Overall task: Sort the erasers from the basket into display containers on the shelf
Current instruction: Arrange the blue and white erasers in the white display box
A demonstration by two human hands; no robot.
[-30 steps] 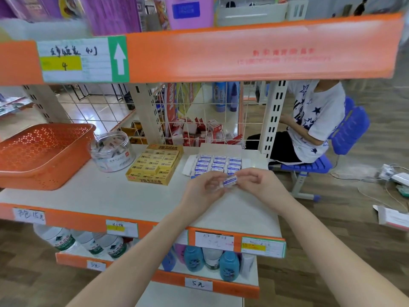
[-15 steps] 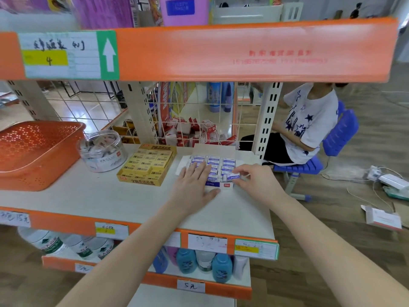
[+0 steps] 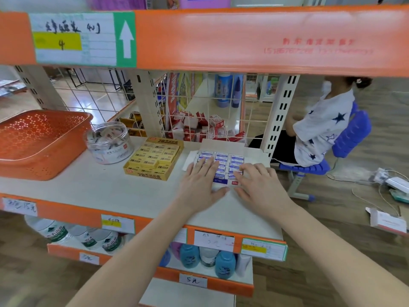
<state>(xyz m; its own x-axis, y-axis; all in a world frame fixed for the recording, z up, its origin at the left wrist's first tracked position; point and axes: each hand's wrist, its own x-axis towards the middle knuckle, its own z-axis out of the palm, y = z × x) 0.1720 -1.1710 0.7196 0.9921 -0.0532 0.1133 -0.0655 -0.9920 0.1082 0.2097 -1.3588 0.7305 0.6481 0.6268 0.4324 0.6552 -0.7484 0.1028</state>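
Both my hands lie on the white display box of blue-and-white erasers, which sits on the shelf at about twelve o'clock from me. My left hand is flat, fingers straight and spread over the left and middle rows, thumb along the box's front edge; it grips nothing. My right hand rests at the box's front right corner, fingers loosely bent with the tips pressing down on the nearest erasers, thumb lying by the front edge close to my left thumb, and it is relaxed too, nothing pinched that I can see. The erasers fill the box in three neat rows. Just beside it at nine o'clock sits the yellow box of yellow erasers, then at ten o'clock a clear round tub of wrapped pieces, and farther left, touching the tub, the orange basket. I cannot see anything inside it from here.
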